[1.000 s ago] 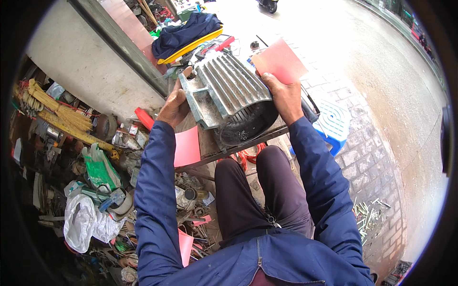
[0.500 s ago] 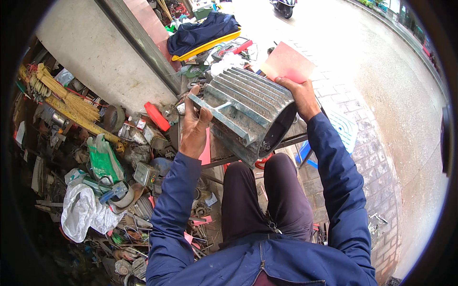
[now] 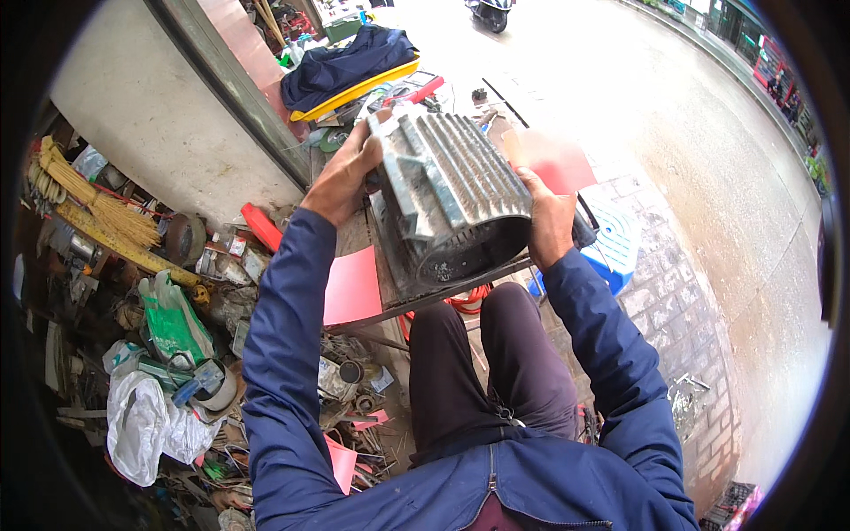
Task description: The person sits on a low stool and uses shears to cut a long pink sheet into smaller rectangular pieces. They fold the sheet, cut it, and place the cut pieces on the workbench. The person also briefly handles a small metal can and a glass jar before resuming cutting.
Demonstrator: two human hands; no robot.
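A grey, dirty motor housing (image 3: 465,173) with long cooling fins and mounting feet hangs tilted between my two hands, above a small worktable (image 3: 390,305). Its round open end faces me and shows a dark hollow inside. My left hand (image 3: 345,175) is closed round its far left side; some of those fingers are hidden behind the metal. My right hand (image 3: 551,219) grips the right side near the open rim, thumb on top. A pink sheet (image 3: 354,288) lies on the table at the left, and another pink sheet (image 3: 562,161) shows just beyond my right hand.
Tools and a dark blue cloth (image 3: 350,64) in a yellow tray (image 3: 359,88) sit beyond the housing. Heaped scrap, a straw broom (image 3: 97,195) and plastic bags (image 3: 173,314) crowd the left. A blue-and-white stool (image 3: 613,243) stands on paving at right; a scooter (image 3: 490,13) is far off.
The housing has swung in my hands so its open end faces me more. My left hand has moved up its far left side, and more of the left pink sheet shows.
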